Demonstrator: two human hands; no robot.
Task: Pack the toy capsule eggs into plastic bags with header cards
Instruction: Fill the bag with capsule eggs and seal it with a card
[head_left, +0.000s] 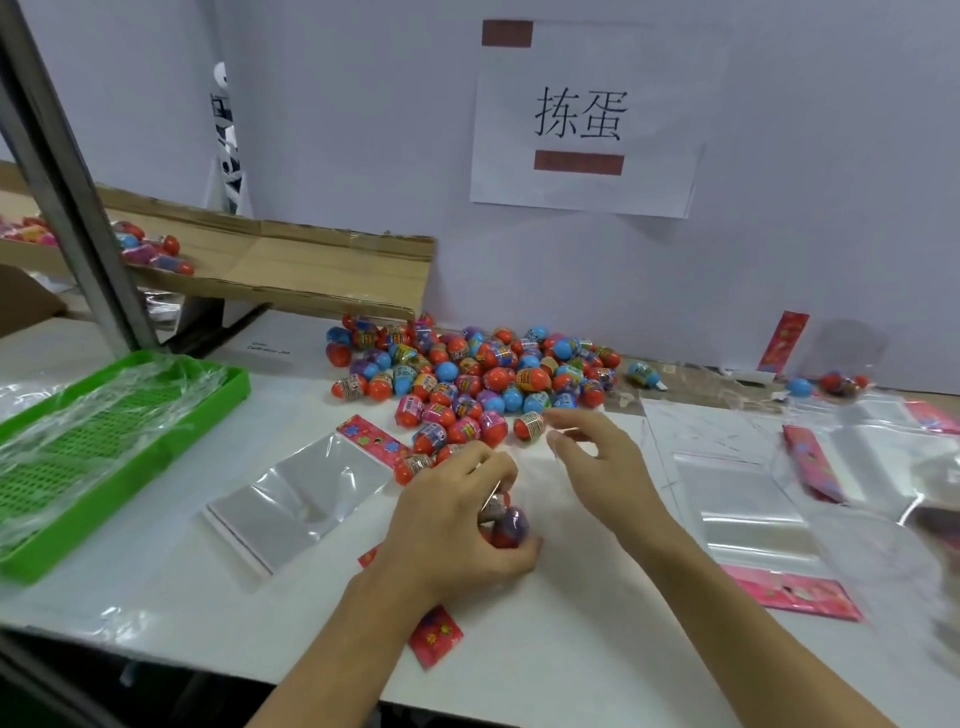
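A heap of red, blue and purple capsule eggs (467, 371) lies at the back of the white table (571, 639). My left hand (452, 525) grips a clear bag with a pink header card (434, 636) under my wrist; eggs (506, 522) sit inside it between my fingers. My right hand (597, 467) hovers just right of it, fingers loosely spread, thumb and forefinger near the bag's thin film; whether they pinch it I cannot tell. One red egg (530, 426) lies just beyond the fingertips.
An empty bag with header card (301, 493) lies left of my hands. More flat bags (748, 509) and pink cards (795, 592) are stacked at the right. A green tray (218, 400) holding plastic film stands far left, a cardboard box (311, 260) behind it.
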